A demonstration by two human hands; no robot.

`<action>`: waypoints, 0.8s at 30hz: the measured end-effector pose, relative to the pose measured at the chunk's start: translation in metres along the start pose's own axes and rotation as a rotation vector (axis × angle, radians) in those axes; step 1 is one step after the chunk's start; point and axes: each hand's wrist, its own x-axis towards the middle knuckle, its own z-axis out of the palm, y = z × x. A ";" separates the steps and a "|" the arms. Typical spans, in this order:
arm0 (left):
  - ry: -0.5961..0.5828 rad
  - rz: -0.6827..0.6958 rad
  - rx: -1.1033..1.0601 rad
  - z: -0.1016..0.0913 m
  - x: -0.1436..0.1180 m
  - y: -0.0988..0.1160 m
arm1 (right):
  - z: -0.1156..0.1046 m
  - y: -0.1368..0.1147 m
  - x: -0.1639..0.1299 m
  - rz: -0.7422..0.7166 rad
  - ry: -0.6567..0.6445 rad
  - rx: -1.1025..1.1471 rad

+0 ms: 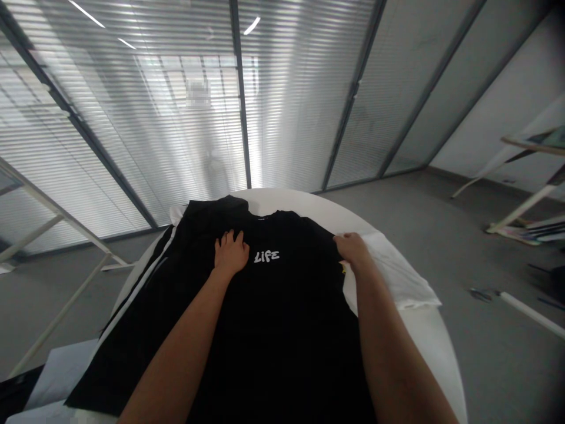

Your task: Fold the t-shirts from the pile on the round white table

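Observation:
A black T-shirt [282,318] with white "LIFE" lettering lies spread on a round white table [441,347]. My left hand [230,253] rests flat on the shirt's chest, fingers spread, just left of the lettering. My right hand [352,248] is at the shirt's right shoulder edge, fingers curled on the fabric where it meets a folded white garment [397,274]. Another dark garment with white stripes [145,277] lies under the shirt on the left.
White metal frames stand at the left [53,224] and far right [521,171]. Glass walls with blinds [198,118] rise behind the table. A white tube [529,312] and small items lie on the grey floor at the right. A pale sheet [62,371] lies at lower left.

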 end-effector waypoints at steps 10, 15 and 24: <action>-0.010 -0.008 0.001 -0.002 0.000 0.001 | 0.007 0.002 -0.009 -0.038 -0.255 -0.134; 0.003 0.004 0.001 -0.002 0.000 0.001 | 0.010 0.004 -0.010 -0.247 -0.248 -0.203; -0.016 0.000 -0.004 -0.002 0.000 0.001 | 0.008 -0.007 -0.017 -0.420 -0.297 -0.275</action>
